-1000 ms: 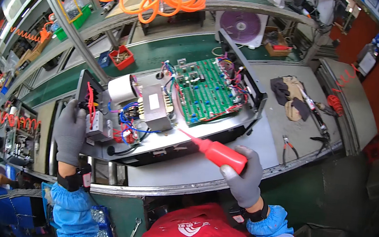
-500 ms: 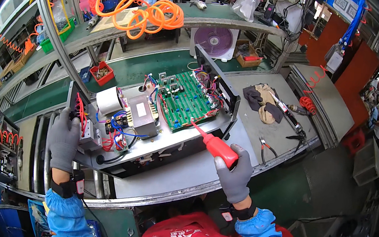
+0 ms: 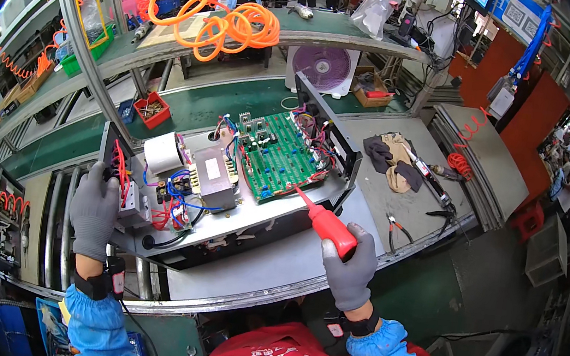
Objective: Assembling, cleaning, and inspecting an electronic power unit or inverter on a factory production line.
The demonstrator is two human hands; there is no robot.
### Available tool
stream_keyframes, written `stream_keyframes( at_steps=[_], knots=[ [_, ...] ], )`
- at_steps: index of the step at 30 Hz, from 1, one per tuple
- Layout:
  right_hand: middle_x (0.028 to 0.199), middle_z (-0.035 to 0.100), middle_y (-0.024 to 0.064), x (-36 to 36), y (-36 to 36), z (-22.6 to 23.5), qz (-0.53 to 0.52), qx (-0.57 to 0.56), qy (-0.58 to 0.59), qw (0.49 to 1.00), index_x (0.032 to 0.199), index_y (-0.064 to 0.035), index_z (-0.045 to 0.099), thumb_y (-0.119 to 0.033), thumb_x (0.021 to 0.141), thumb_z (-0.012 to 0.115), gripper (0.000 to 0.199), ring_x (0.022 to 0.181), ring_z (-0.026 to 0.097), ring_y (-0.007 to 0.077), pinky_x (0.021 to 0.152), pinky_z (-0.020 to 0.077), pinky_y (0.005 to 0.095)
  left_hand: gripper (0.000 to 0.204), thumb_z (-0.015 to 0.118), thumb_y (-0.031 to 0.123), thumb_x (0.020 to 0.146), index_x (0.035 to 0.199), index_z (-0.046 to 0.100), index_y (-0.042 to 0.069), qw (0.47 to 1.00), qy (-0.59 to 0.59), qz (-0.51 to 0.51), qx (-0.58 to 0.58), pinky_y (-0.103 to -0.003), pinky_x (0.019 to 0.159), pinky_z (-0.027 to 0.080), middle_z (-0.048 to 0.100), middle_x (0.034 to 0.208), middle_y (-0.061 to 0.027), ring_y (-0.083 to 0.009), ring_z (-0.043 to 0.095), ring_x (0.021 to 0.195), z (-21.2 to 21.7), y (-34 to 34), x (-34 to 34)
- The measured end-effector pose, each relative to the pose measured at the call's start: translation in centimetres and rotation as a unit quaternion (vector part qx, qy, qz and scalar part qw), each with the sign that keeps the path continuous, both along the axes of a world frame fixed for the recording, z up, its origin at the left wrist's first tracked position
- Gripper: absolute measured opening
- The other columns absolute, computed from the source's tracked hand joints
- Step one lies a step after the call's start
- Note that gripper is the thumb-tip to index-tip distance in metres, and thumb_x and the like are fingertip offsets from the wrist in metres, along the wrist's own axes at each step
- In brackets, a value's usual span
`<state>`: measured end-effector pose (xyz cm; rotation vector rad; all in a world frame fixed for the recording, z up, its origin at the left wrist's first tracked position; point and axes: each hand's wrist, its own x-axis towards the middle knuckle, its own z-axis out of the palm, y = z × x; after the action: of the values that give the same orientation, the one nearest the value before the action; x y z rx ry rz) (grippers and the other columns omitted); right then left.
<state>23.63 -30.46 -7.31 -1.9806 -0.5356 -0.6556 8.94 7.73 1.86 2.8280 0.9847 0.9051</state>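
A red squeeze bottle (image 3: 332,231) with a long tapered nozzle is in my gloved right hand (image 3: 350,270), fingers closed round its rear end. The nozzle tip is at the near edge of a green circuit board (image 3: 281,155); whether it touches cannot be made out. The board sits in an open metal chassis (image 3: 241,219), beside a transformer (image 3: 214,178) and a white cylinder (image 3: 163,152). My gloved left hand (image 3: 92,215) grips the chassis's left end panel, near red wires; its fingertips are partly hidden. A black panel (image 3: 327,126) stands upright at the right end.
On the grey bench to the right lie cloths (image 3: 397,165), a power screwdriver (image 3: 434,182) and pliers (image 3: 398,231). Behind the chassis are a red parts bin (image 3: 152,110) and a purple fan (image 3: 321,67). Coiled orange air hoses (image 3: 235,32) hang above. Metal rollers (image 3: 59,221) lie at left.
The bottle and my right hand have shifted slightly, with the nozzle tip a little further right along the board's near edge. My left hand stays on the end panel.
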Motion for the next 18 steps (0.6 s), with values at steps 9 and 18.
stream_keyframes(
  at_steps=[9,18],
  knots=[
    [0.103,0.064,0.0193,0.1,0.2,0.2,0.009,-0.006,-0.012,1.000,0.110,0.0005,0.055,-0.015,0.073,0.077,0.046,0.088,0.066,0.0341,0.074,0.0541,0.0388,0.035,0.056,0.025,0.090,0.121,0.056,0.009,1.000,0.000,0.005,-0.017,-0.042,0.075,0.050,0.062,0.097,-0.0147,-0.0327,0.063,0.088,-0.1,0.3,-0.1],
    [0.102,0.064,0.0169,-0.3,-1.2,0.4,0.091,0.131,0.118,0.980,0.112,0.0027,0.055,-0.016,0.076,0.076,0.045,0.084,0.065,0.0241,0.074,0.0531,0.0341,0.035,0.056,0.024,0.090,0.120,0.057,0.007,1.000,-0.009,-0.009,-0.007,-0.044,0.075,0.049,0.063,0.097,-0.0164,-0.0348,0.062,0.088,-0.1,0.0,-0.2]
  ],
)
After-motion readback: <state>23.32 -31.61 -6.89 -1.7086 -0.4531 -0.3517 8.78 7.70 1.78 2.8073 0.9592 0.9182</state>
